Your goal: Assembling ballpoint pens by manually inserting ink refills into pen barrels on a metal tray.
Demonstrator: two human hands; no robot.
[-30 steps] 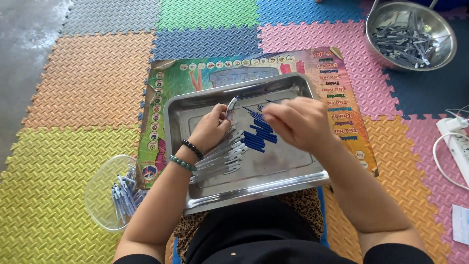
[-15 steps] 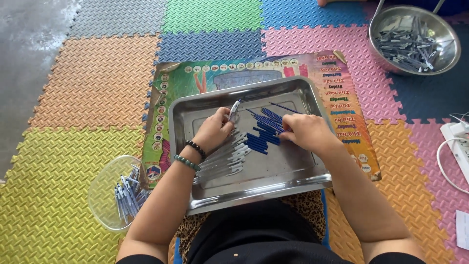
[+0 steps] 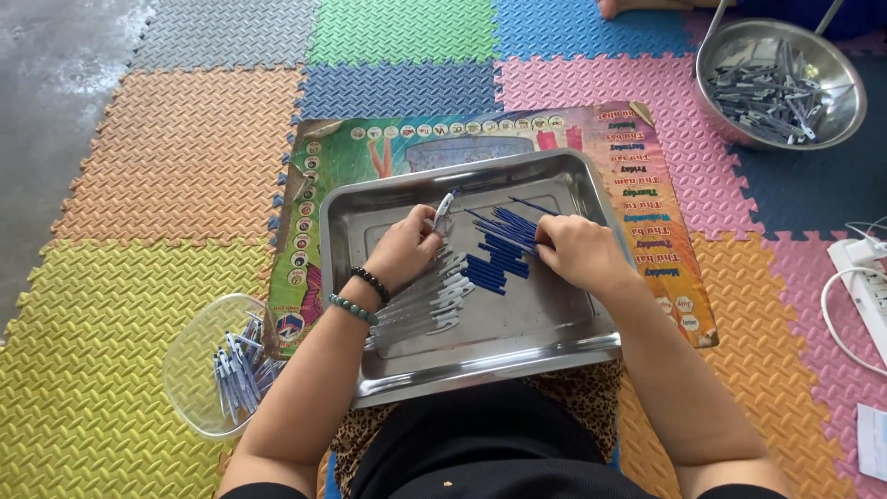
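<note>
Head view: steel tray (image 3: pixel 564 319) on lap over foam floor mat (image 3: pixel 139 185), keeps parts within reach. Left hand (image 3: pixel 407 248) pinched shut on clear pen barrel (image 3: pixel 444 209), tip raised far. Right hand (image 3: pixel 577 251) curled over blue refills (image 3: pixel 499 249) at tray centre; grip unclear. Barrel row (image 3: pixel 420 305) beside. Plastic bowl (image 3: pixel 189 370) near left, metal bowl (image 3: pixel 785 83) far right.

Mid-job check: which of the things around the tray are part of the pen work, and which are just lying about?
In use:
- left hand holding one pen barrel
- right hand on the blue refills
- row of pen barrels
- steel tray
- clear bowl of pens
- steel bowl of pen parts

Lying about:
- power strip
- picture poster
- foam mats
</note>
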